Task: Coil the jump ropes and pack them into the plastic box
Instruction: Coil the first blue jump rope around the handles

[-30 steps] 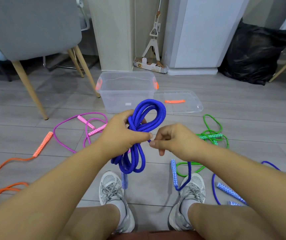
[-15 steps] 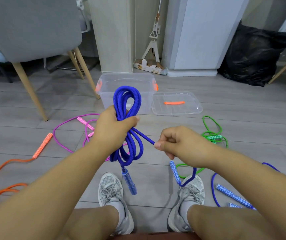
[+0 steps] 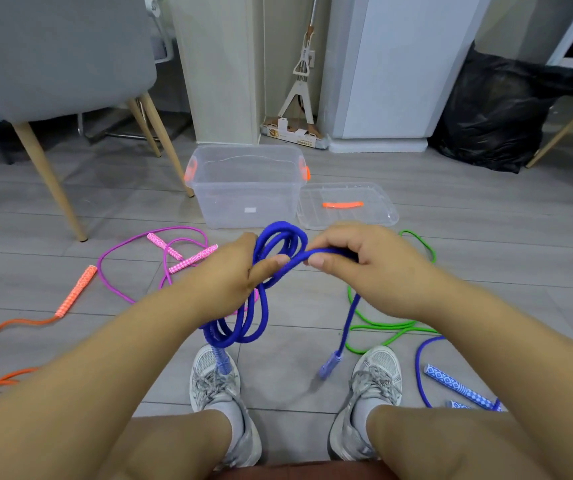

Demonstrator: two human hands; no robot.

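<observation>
Holding the blue jump rope [image 3: 279, 227] up over the floor [image 3: 298, 306], just in front of the plastic box [image 3: 247, 199] (lid off, orange latches on both ends). The left grip [image 3: 229, 271] is clenching around the middle of the coiled loops, with the thumb lying across the strands. Some loops are sticking up above the fist and the rest are hanging below it. The right grip [image 3: 364, 265] is pinching a single strand between thumb and fingers, right beside the left thumb, and that strand is running straight into the coil. The loose end is dangling from under the right grip down to one handle [image 3: 328, 365], which is hanging between the two shoes. The other handle [image 3: 221, 358] is hanging under the coil, over the left shoe [image 3: 208, 393]. The lid [image 3: 347, 216] is lying flat just to the right of the box. A pink rope [image 3: 132, 244] is sprawling on the floor to the left, with an orange rope [image 3: 73, 296] further out. A green rope [image 3: 382, 327] is lying on the right, and a second blue rope [image 3: 451, 384] with patterned handles is sitting near the right shoe [image 3: 378, 386].
</observation>
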